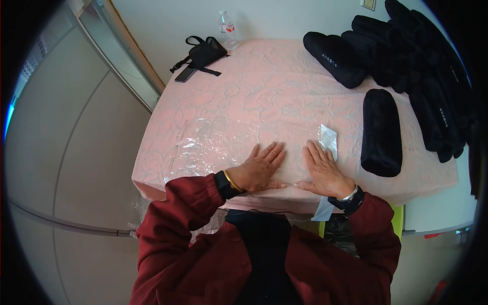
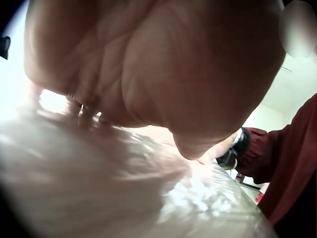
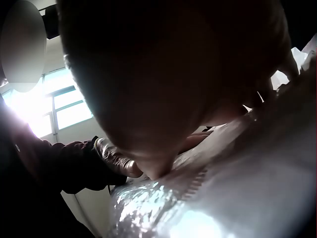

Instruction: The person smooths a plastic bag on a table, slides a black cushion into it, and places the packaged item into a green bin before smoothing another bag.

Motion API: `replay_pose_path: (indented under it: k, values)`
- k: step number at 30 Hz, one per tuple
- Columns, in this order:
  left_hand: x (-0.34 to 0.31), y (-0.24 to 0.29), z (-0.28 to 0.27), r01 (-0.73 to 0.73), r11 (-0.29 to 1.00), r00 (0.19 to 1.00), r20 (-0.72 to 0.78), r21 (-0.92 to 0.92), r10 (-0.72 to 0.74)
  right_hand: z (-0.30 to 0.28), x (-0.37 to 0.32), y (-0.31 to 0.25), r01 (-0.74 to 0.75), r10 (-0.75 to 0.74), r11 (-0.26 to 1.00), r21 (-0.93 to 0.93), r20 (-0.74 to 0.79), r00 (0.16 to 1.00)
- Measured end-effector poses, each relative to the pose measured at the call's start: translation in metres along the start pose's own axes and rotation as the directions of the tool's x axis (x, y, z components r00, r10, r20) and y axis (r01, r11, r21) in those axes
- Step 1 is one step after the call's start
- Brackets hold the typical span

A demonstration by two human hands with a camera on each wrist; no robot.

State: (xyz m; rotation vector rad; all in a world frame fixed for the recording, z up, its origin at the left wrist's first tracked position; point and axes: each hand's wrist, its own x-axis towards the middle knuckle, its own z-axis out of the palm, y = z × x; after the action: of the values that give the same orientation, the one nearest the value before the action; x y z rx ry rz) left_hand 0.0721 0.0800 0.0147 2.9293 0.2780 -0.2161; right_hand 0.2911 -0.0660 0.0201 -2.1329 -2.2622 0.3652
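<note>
Smoothing looks to be the step in hand: left hand (image 1: 260, 169) and right hand (image 1: 324, 172) both lie flat, fingers straight, gripping nothing, pressing the clear plastic sheet (image 1: 208, 142) onto the pink tabletop (image 1: 284, 86). Sheet lies directly under both palms, near the lone black case (image 1: 381, 133) but apart from it, a whitish corner poking out past the right fingertips toward that case. Judgement: next move calls for an even outward sweep with flat palms, since wrinkles show on the side far from the case.
</note>
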Motion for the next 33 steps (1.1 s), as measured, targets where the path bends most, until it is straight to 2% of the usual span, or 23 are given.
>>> replay_pose_path:
  k: [3,4,6,7,9,10,12,16,17,20,21,22,24,25,26,28,30,31,33]
  values:
    - [-0.023,-0.029,-0.011,0.205,0.978,0.975,0.096,-0.036,-0.201,-0.002,-0.005,0.004,-0.001,0.002,1.0,-0.01,0.026,1.0]
    - [-0.032,-0.042,-0.014,0.206,0.978,0.974,0.099,-0.038,-0.201,-0.002,-0.006,0.005,-0.005,0.006,1.0,-0.012,0.039,0.999]
    - [-0.052,-0.072,-0.019,0.387,0.921,0.919,0.101,-0.037,-0.382,-0.005,-0.006,0.008,-0.005,0.006,1.0,-0.013,0.053,0.999]
    - [-0.062,-0.085,-0.02,0.389,0.92,0.918,0.103,-0.038,-0.384,-0.006,-0.006,0.008,-0.012,0.013,1.0,-0.018,0.065,0.998]
    - [-0.082,-0.111,-0.022,0.545,0.838,0.838,0.061,-0.035,-0.543,-0.009,-0.007,0.009,-0.032,0.034,0.999,-0.03,0.087,0.996]
    - [-0.09,-0.123,-0.023,0.541,0.84,0.84,0.06,-0.035,-0.539,-0.009,-0.008,0.011,-0.036,0.039,0.999,-0.031,0.087,0.995]
    - [-0.105,-0.145,-0.021,0.64,0.766,0.769,0.032,-0.064,-0.639,-0.009,-0.008,0.017,-0.058,0.061,0.998,-0.031,0.078,0.995]
    - [-0.117,-0.174,-0.01,0.647,0.76,0.76,-0.031,-0.061,-0.649,-0.006,-0.011,0.026,-0.112,0.114,0.992,-0.049,0.029,0.993]
    - [-0.115,-0.169,-0.013,0.639,0.767,0.766,-0.037,-0.061,-0.642,-0.007,-0.011,0.028,-0.124,0.124,0.991,-0.056,0.007,0.992]
    - [-0.112,-0.148,-0.029,0.745,0.663,0.666,-0.017,0.081,-0.746,-0.016,-0.006,0.034,-0.163,0.163,0.987,-0.008,-0.009,0.987]
    - [-0.109,-0.14,-0.034,0.74,0.667,0.671,-0.025,0.081,-0.741,-0.02,-0.005,0.034,-0.175,0.175,0.984,0.019,-0.011,0.985]
    - [-0.103,-0.125,-0.039,0.636,0.761,0.771,-0.098,0.128,-0.629,-0.022,-0.003,0.031,-0.18,0.18,0.984,0.017,-0.015,0.984]
    - [-0.087,-0.091,-0.041,0.409,0.881,0.907,-0.209,0.239,-0.365,-0.024,0.003,0.018,-0.007,0.007,1.0,0.0,-0.131,0.991]
    - [-0.074,-0.075,-0.041,0.305,0.929,0.941,-0.217,0.212,-0.259,-0.024,0.008,0.011,0.088,-0.088,0.996,-0.012,-0.184,0.979]
    - [-0.057,-0.059,-0.04,0.2,0.962,0.96,-0.233,0.187,-0.154,-0.021,0.016,0.006,0.101,-0.102,0.995,-0.013,-0.18,0.978]
    - [-0.026,-0.033,-0.031,0.041,0.997,0.985,-0.171,0.062,-0.03,-0.012,0.04,-0.003,0.18,-0.181,0.984,-0.019,-0.114,0.977]
    - [-0.005,-0.021,-0.016,-0.056,0.998,0.992,-0.113,0.002,0.056,-0.012,0.052,-0.007,0.223,-0.225,0.974,-0.026,-0.087,0.971]
    - [-0.007,-0.023,-0.017,-0.051,0.999,0.992,-0.115,0.002,0.051,-0.013,0.052,-0.009,0.187,-0.187,0.982,-0.015,-0.039,0.982]
    - [-0.01,-0.025,-0.019,0.0,1.0,1.0,-0.02,0.03,0.001,-0.014,0.049,-0.009,0.104,-0.103,0.995,0.001,0.063,0.993]
